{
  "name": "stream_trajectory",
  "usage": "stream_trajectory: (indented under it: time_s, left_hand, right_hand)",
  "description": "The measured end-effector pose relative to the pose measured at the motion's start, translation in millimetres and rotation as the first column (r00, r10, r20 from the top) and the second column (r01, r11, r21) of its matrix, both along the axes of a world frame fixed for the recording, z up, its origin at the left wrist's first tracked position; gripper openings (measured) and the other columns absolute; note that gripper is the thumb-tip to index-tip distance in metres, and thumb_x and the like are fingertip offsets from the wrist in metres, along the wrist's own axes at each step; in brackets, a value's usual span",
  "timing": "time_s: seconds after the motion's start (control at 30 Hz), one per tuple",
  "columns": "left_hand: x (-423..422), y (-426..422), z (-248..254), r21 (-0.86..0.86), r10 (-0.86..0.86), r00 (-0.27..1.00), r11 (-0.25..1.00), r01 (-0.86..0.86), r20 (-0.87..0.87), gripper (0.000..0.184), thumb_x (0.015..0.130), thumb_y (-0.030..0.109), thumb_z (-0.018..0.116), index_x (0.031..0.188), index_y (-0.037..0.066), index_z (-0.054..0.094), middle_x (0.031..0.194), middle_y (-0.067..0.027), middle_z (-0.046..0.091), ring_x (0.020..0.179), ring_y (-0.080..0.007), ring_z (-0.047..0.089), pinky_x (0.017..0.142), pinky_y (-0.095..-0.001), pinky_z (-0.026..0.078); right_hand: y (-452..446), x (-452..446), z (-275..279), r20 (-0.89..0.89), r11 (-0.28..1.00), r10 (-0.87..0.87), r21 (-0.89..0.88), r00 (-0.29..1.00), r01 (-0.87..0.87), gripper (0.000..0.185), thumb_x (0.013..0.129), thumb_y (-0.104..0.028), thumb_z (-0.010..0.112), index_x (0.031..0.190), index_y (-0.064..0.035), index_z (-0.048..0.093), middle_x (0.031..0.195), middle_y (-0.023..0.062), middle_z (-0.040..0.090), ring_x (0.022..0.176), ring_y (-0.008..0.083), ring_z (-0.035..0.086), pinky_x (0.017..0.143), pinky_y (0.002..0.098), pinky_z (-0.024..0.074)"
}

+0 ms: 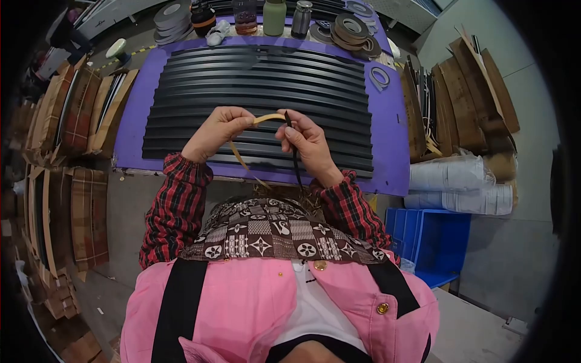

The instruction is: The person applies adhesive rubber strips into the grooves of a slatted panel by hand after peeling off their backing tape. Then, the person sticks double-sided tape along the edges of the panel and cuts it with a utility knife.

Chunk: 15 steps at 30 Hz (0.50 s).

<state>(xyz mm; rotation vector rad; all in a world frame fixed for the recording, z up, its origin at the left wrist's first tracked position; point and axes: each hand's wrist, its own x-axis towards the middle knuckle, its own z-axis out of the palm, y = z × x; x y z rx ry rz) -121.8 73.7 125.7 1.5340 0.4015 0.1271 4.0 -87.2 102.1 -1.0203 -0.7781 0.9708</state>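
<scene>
Purple tabletop (132, 134) is spread with black slats (260, 78); print on cartons (89, 212) appears illegible. Over the slats, a tan strip (268, 117), pinched in the left hand (219, 130), is arched crosswise to the right hand (310, 141), where a black strip (296, 160) is clamped, hanging bodyward.

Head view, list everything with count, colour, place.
Tan strip: one, tan, centre
Black strip: one, black, centre
Table: one, purple, centre
Ribbed pieces: several, black, tabletop
Bottles: four, mixed, far edge
Rolls: several, grey and brown, far side
Cartons: several, brown, both sides
Wrapped bundles: several, white, right
Crate: one, blue, right
Jacket: one, pink, bottom
Patterned cloth: one, brown, waist
Sleeves: two, red plaid, forearms
Left hand: one, on tan strip
Right hand: one, on black strip
</scene>
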Motion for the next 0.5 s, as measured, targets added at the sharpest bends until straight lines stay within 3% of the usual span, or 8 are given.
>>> stream_trajectory:
  time_s: [0.17,0.23,0.33,0.5]
  left_hand:
    - [-2.0,-0.7,-12.4,-0.034,-0.025,1.000,0.999,0.025,0.000,0.016,0.081,0.015,0.049,0.080,0.002,0.058,0.054,0.0080,0.039,0.048,-0.0006,0.030,0.044,-0.0162,0.023]
    - [-1.2,-3.4,-4.0,-0.045,-0.013,0.999,0.999,0.011,-0.045,0.015,0.081,0.016,0.050,0.079,0.003,0.058,0.056,0.0081,0.042,0.049,0.0003,0.032,0.044,-0.0158,0.024]
    - [-2.9,3.5,-23.1,0.030,-0.043,0.997,0.999,0.045,-0.067,0.016,0.080,0.017,0.052,0.079,0.003,0.059,0.056,0.0082,0.044,0.050,0.0004,0.034,0.043,-0.0152,0.024]
    - [-6.6,-4.6,-27.8,-0.013,-0.066,0.997,0.998,0.065,-0.028,0.015,0.080,0.013,0.050,0.080,0.001,0.059,0.054,0.0078,0.040,0.048,-0.0010,0.032,0.043,-0.0161,0.024]
  right_hand:
    - [-1.5,2.3,-0.5,0.014,0.999,0.005,0.041,1.000,-0.006,0.030,0.083,-0.011,0.046,0.112,-0.0043,0.045,0.073,0.0027,0.054,0.053,0.0046,0.047,0.050,0.0162,0.0387]
    - [-1.7,3.6,-2.4,0.051,0.999,-0.031,-0.024,0.998,0.032,0.029,0.082,-0.010,0.046,0.111,-0.0036,0.045,0.073,0.0039,0.054,0.053,0.0053,0.047,0.049,0.0172,0.0394]
    - [-1.4,4.6,-12.9,0.002,0.998,-0.047,-0.043,0.999,0.047,0.025,0.082,-0.009,0.046,0.106,-0.0022,0.048,0.075,0.0051,0.055,0.055,0.0071,0.050,0.051,0.0186,0.0413]
    - [-3.1,8.2,-28.2,0.013,0.998,0.022,-0.066,1.000,-0.021,0.016,0.080,-0.010,0.051,0.093,-0.0019,0.055,0.070,0.0005,0.055,0.056,0.0044,0.049,0.050,0.0157,0.0383]
